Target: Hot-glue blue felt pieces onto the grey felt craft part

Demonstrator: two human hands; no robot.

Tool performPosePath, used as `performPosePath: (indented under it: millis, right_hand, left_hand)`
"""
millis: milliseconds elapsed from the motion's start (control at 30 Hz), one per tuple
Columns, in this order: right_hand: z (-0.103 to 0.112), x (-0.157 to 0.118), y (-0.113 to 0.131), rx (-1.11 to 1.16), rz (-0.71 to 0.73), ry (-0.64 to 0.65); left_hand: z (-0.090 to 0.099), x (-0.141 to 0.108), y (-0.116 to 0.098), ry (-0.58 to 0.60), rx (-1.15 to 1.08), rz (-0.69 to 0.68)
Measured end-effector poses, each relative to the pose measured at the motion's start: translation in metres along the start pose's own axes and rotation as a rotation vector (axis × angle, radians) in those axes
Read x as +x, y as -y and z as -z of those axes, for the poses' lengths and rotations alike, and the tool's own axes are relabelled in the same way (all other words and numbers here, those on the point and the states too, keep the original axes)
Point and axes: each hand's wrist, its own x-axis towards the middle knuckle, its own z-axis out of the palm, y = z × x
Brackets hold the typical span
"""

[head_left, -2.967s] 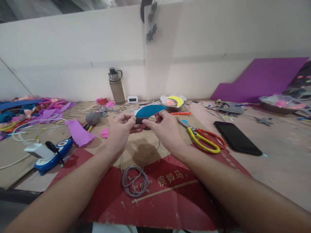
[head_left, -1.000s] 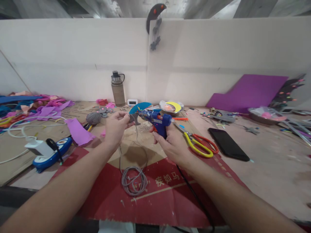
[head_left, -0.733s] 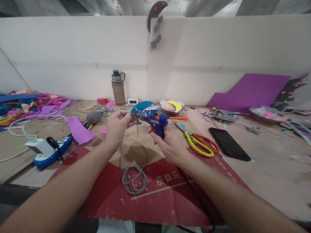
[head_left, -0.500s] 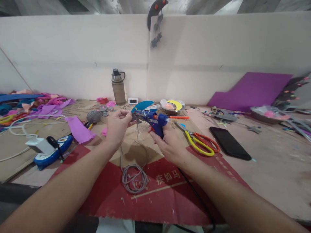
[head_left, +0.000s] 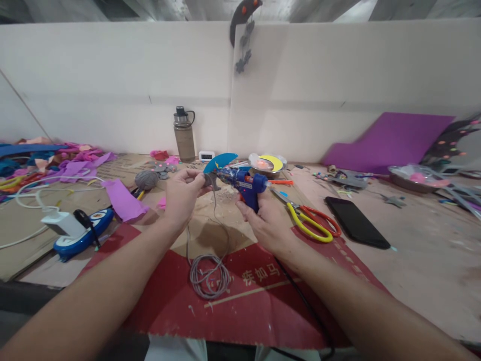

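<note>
1. Grey piece: held up over the counter, approx. mid-view, by its L end in the L hand. Thumb & fingers are pinched nearly together, w/ only the thin piece seen between.
2. Glue gun: gripped by its handle in the R hand. Fingers are wrapped round it, thumb laid along the near side; whether the trigger is pressed can't be seen.
3. Nozzle: pointed at the piece, v. close; contact or tiny gap can't be made out.
4. Cord: one strand is run up to the piece, the rest coiled on the red sheet. Stuck on or just pinched = unclear.
5. Handling (judged): piece prob. light, soft, bendy, e.g. felt; best held by an edge, fingers kept off the nozzle, as it's likely hot. Gun prob. stiff & heavier, maybe tugged by the black cable; best held by the handle only. Cord prob. limp, easily snagged.
6. Nearby: scissors laid R of the gun, phone past them; blue piece seen just behind the grey one.
</note>
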Motion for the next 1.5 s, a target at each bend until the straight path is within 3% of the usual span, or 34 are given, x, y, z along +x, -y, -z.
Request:
performPosePath:
  millis: [567,1500]
  right_hand:
    - [0.0041,0.001,-0.0013,0.097,-0.082,-0.018]
    - [0.0023,0.0013,-0.0021,0.177,-0.102,-0.041]
  left_hand:
    - [-0.0002,-0.0027,-0.0034,0.017,-0.047,0.015]
    - [0.0008,-0.0018,-0.004,0.013,-0.096,0.056]
